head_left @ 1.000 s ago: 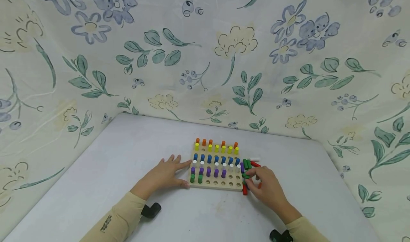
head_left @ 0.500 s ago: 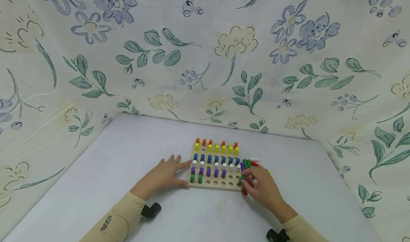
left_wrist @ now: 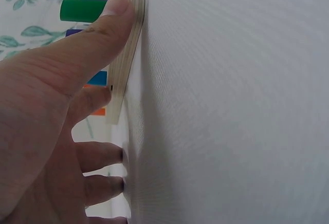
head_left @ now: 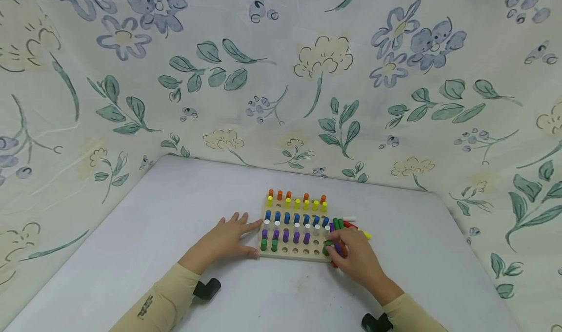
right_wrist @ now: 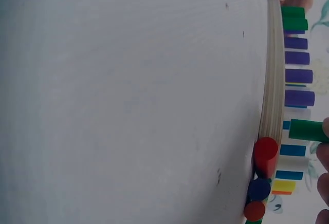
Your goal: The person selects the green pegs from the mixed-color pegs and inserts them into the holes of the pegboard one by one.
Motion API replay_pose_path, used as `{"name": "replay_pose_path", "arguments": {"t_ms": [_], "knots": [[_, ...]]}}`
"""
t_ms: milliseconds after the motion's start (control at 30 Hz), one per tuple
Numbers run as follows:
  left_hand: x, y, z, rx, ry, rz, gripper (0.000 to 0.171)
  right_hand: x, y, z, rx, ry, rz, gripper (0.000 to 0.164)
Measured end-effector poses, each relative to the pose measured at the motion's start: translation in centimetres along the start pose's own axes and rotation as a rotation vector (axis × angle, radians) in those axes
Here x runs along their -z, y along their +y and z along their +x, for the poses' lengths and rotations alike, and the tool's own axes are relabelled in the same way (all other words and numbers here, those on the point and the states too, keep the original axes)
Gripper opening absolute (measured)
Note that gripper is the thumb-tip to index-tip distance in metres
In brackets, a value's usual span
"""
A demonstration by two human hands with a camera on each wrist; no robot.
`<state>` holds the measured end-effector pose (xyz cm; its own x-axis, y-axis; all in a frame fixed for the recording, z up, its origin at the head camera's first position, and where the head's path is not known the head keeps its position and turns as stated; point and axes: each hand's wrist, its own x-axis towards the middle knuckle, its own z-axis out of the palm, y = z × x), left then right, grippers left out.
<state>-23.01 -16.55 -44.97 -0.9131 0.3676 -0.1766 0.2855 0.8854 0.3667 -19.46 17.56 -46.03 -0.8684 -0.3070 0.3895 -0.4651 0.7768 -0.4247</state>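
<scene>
A wooden pegboard [head_left: 290, 256] lies on the table with rows of orange, yellow, blue, white, purple and green pegs standing in its holes. My left hand [head_left: 224, 239] rests at the board's left side, fingers spread. In the left wrist view its thumb [left_wrist: 115, 11] presses the board's edge near two green pegs [left_wrist: 85, 9]. My right hand [head_left: 361, 256] pinches a green peg [right_wrist: 306, 130] over the board's front right corner. In the right wrist view that peg is held above the board's surface, beyond the row of purple pegs [right_wrist: 299, 98].
Loose pegs lie along the board's right side: green ones [head_left: 338, 224], a white one [head_left: 349, 219], a yellow one [head_left: 366, 234], and a red one [right_wrist: 266, 154] and a blue one [right_wrist: 259, 189] by the edge. A flowered cloth [head_left: 263, 78] hangs behind the table [head_left: 197, 176].
My right hand has moved left from the loose pegs to the board's front right corner, bringing the green peg along. The left hand has stayed in place.
</scene>
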Motion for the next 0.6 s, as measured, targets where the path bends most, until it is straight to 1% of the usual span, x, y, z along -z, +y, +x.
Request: {"name": "replay_pose_path", "arguments": {"t_ms": [233, 433, 600], "knots": [[0.03, 0.02, -0.07, 0.004, -0.001, -0.011, 0.089, -0.44, 0.02, 0.07, 0.034, 0.0, 0.024, 0.026], [-0.11, -0.07, 0.02, 0.0, 0.004, -0.003, 0.089, -0.71, -0.02, 0.19, 0.044, 0.008, 0.05, 0.027], [-0.15, -0.14, 0.02, 0.0, 0.004, -0.006, 0.089, -0.91, -0.22, 0.43, 0.046, -0.005, 0.06, 0.025]]}}
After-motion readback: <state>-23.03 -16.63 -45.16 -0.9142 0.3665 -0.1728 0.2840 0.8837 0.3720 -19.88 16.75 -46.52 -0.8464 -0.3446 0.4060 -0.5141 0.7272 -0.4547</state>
